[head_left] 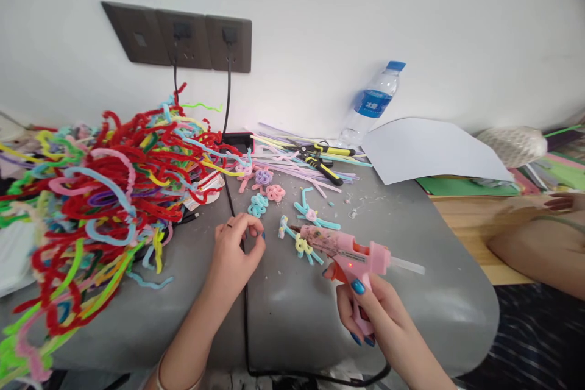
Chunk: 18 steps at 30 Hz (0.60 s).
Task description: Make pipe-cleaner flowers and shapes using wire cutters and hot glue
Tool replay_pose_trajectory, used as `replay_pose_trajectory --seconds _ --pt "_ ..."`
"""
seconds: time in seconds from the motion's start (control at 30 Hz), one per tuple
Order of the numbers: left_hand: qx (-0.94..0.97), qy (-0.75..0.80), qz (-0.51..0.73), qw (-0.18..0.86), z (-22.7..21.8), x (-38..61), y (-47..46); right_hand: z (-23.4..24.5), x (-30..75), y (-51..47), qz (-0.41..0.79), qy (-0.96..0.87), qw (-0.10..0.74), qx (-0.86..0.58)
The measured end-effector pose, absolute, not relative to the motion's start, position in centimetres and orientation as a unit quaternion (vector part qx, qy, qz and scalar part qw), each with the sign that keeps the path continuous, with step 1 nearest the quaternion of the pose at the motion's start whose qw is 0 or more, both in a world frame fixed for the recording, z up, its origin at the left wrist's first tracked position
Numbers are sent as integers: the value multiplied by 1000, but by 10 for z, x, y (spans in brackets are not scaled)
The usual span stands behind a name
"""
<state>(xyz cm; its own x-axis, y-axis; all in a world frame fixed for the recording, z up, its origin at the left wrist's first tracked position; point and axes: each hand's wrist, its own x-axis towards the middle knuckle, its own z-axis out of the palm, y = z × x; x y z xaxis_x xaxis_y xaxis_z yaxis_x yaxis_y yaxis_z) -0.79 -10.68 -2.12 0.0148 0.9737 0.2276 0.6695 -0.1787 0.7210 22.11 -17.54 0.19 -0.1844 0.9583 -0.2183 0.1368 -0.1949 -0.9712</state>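
Glue gun (377,257) sits gripped in the right hand (381,304); left of the gun, the left hand (238,245) curls, whether around anything I cannot tell.

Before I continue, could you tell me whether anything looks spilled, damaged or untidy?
The pink glue gun in the right hand has dark smears on its barrel, unlike its cleaner rear. Whitish scraps litter the grey table, perhaps glue residue. At left, fuzzy stems lie in a tangled heap, while others lie fairly straight near the wall.
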Motion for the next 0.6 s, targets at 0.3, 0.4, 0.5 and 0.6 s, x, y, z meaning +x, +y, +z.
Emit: replay_pose_trajectory --seconds 0.3,0.4,0.5,0.6 --pt "687 640 302 166 -14 -31 -98 2 221 -178 573 -496 363 -543" --pt "698 653 244 165 -12 -26 -95 3 223 -178 566 -432 467 -524" --pt "703 655 219 169 -9 -24 -92 4 229 -174 567 -356 549 -499" --pt "706 643 234 183 -6 -28 -88 7 245 -165 528 -294 620 -501"
